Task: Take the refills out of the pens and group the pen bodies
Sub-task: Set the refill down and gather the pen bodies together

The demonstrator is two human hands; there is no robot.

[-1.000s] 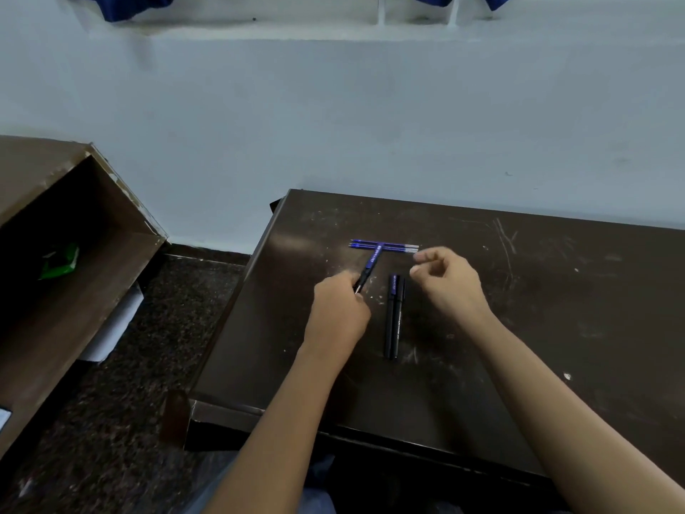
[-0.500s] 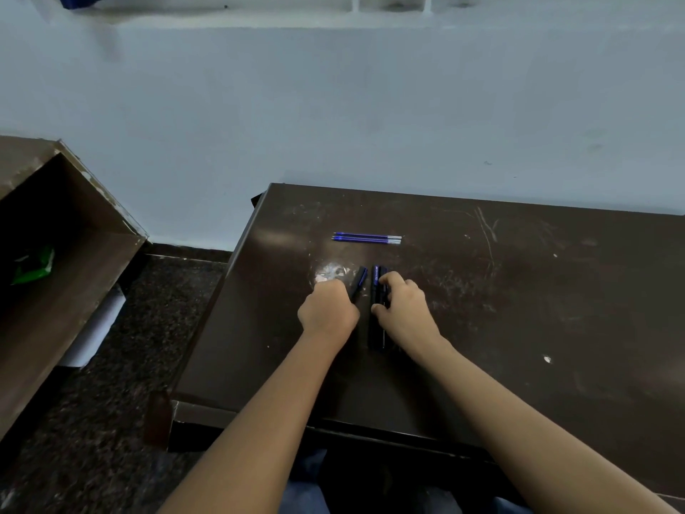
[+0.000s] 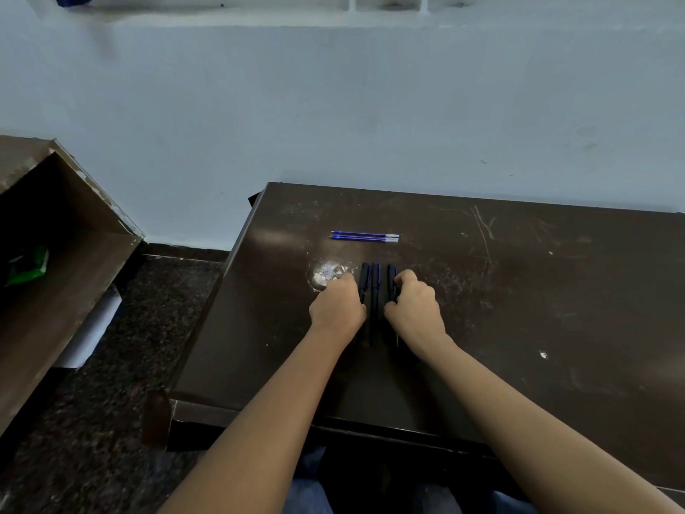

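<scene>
Three black pen bodies (image 3: 375, 287) lie side by side on the dark brown table (image 3: 519, 309), pointing away from me. My left hand (image 3: 338, 306) has its curled fingers on the leftmost body. My right hand (image 3: 414, 309) holds the rightmost body with curled fingers. The near ends of the bodies are partly hidden between my hands. Farther back, the blue refills (image 3: 365, 237) lie together crosswise on the table, apart from both hands.
A pale scuffed patch (image 3: 326, 274) marks the table just left of my left hand. A brown shelf unit (image 3: 55, 261) stands to the left with a green item (image 3: 27, 267) inside. A white wall runs behind the table.
My left hand has brought its pen body down beside the two lying ones. My right hand left the refills and came onto the bodies. Now the three bodies lie parallel between my hands.
</scene>
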